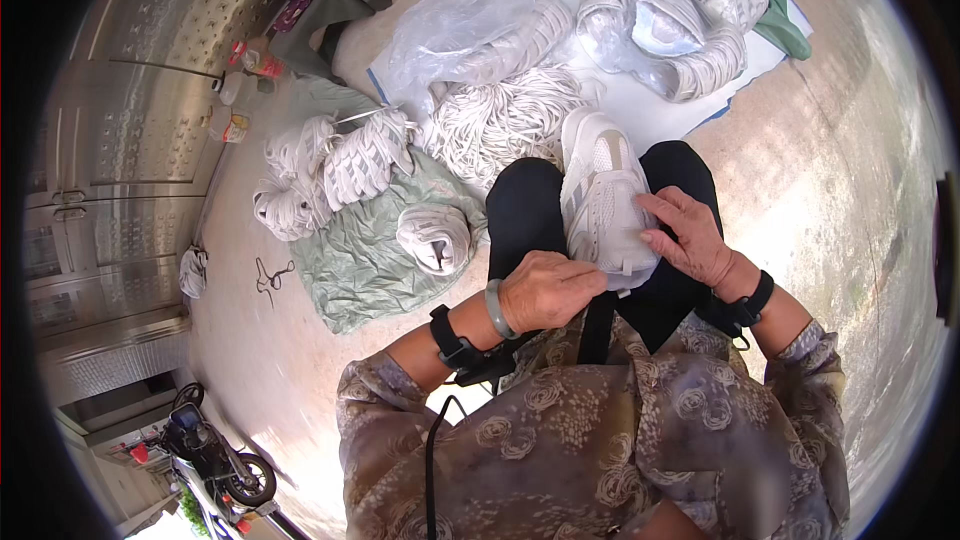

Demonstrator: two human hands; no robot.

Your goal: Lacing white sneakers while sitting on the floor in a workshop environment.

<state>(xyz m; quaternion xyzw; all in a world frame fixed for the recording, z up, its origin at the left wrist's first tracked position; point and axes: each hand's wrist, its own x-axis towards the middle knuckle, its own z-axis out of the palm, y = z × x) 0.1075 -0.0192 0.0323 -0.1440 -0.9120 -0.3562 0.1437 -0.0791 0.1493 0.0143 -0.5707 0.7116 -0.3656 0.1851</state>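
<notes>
A white and pale grey sneaker [603, 195] lies across my lap, its toe pointing away from me between my dark-clad knees. My left hand [550, 290] is closed at the near left end of the sneaker, by the heel, with its fingertips hidden against the edge. On the other side my right hand [692, 238] grips the sneaker's right edge, thumb and forefinger resting on the upper. Just past the toe is a loose heap of white shoelaces [508, 125].
Left of my knees, a rolled bundle of white shoe uppers [434, 238] sits on a green sheet [350, 275]. More stacked uppers [368, 157] lie behind it. Ahead are a clear plastic bag [455, 25] and bagged uppers [690, 25]. A motorcycle [215, 465] stands at lower left.
</notes>
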